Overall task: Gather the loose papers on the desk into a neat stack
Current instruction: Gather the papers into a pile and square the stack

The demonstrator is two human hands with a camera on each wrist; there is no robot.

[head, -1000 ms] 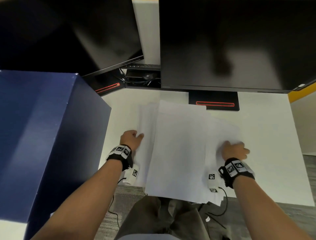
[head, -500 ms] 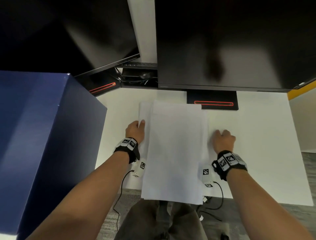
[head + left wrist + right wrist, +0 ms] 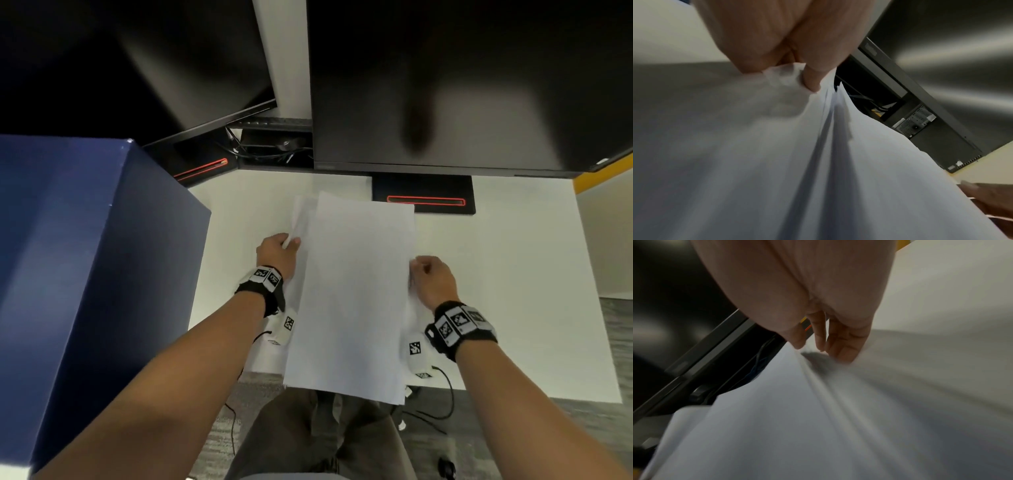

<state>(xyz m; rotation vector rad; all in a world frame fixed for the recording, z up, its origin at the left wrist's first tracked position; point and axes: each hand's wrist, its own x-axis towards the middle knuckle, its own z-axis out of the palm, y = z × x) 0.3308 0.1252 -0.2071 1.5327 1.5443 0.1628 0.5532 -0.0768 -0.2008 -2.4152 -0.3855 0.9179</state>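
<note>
Several white papers (image 3: 352,291) lie in a rough pile on the white desk (image 3: 507,274), hanging over its near edge; a few sheets stick out at the far left. My left hand (image 3: 291,241) pinches the pile's left edge, which crumples between thumb and fingers (image 3: 812,81). At the pile's right edge, my right hand (image 3: 416,265) is curled, thumb on top and fingers (image 3: 842,352) against the sheets' edge. In both wrist views the papers (image 3: 818,162) bow upward into ridges, as do the same papers (image 3: 818,410) on the right side.
A dark blue box (image 3: 85,274) stands tall at the left of the desk. Two black monitors (image 3: 445,85) hang over the back, their stand bases (image 3: 424,198) close behind the pile. Cables (image 3: 442,401) dangle at the near edge.
Both hands have moved inward, squeezing the spread sheets into a narrower pile. The fingers have gone from lying on the paper to gripping its side edges.
</note>
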